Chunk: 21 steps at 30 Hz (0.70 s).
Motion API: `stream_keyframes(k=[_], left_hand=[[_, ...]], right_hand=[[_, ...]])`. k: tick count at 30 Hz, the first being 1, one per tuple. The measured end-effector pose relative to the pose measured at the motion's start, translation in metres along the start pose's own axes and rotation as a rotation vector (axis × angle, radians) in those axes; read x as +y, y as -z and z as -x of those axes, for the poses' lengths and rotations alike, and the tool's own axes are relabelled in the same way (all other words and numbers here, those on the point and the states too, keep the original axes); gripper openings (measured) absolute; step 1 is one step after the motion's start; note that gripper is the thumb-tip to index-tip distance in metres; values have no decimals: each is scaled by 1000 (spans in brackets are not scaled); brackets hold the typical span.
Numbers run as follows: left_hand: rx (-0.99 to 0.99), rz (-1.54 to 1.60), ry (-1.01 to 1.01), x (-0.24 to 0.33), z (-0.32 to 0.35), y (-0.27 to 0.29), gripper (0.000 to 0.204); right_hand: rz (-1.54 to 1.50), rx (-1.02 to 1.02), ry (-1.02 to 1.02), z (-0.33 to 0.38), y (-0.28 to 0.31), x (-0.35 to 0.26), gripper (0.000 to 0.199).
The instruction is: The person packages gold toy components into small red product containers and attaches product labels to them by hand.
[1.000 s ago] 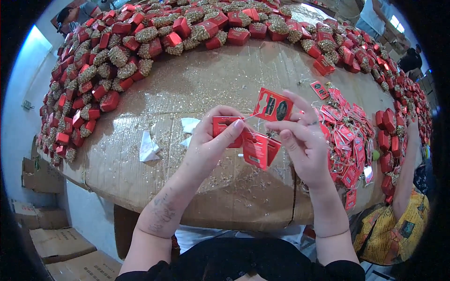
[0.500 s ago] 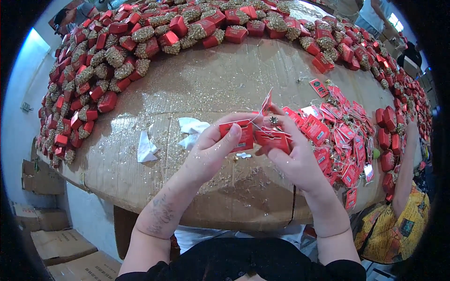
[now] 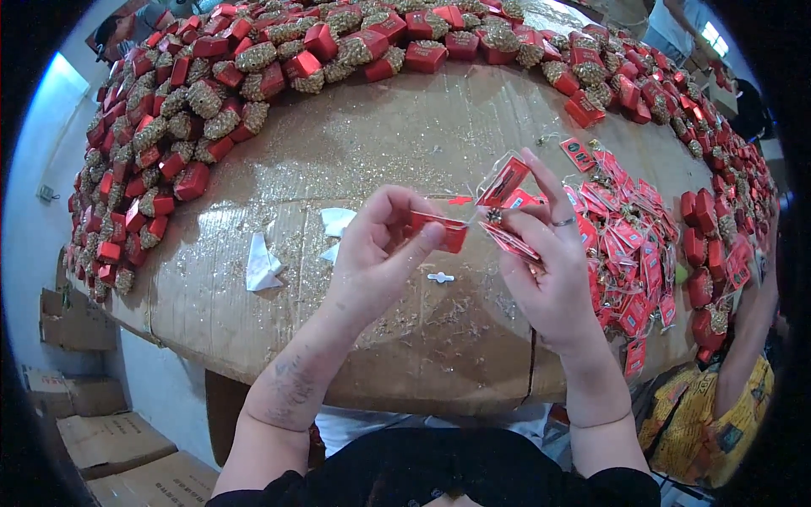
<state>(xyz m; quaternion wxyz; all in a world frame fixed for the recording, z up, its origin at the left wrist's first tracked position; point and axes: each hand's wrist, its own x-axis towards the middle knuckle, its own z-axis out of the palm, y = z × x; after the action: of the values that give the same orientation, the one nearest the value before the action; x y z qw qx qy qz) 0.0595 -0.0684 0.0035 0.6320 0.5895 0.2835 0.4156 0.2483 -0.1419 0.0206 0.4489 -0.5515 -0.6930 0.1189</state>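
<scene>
Left hand (image 3: 376, 253): raised above the counter, thumb and fingers pinched narrow on a small red box.
Small red box (image 3: 439, 230): lies level between the left thumb and forefinger, its free end pointing toward the right hand, just beside it.
Right hand (image 3: 545, 262): raised beside the left one, fingers closed on a small bunch of red tags; a ring shows on one finger.
Red tags (image 3: 505, 182): one flat tag stands tilted above the right fingertips, the others fan out under them; a thin thread runs from them toward the box.
Counter (image 3: 405, 135): covered with brown cardboard strewn with fine straw-coloured bits.
Heap of loose tags (image 3: 629, 228): lies on the counter just right of the right hand.
Red boxes and woven bundles (image 3: 236, 93): piled in a band along the far and left edges, well apart from the hands.
White paper scraps (image 3: 263, 264): on the cardboard left of the left hand.
Cardboard cartons (image 3: 101, 439): on the floor, lower left.
</scene>
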Motion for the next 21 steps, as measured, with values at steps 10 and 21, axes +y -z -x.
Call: stream_keyframes(k=[10, 21], left_hand=[[-104, 155, 50, 3, 5, 4, 16], [-286, 301, 70, -5, 6, 6, 16]], right_hand=[[-44, 63, 19, -1, -2, -1, 28], [49, 48, 78, -1, -1, -2, 34]])
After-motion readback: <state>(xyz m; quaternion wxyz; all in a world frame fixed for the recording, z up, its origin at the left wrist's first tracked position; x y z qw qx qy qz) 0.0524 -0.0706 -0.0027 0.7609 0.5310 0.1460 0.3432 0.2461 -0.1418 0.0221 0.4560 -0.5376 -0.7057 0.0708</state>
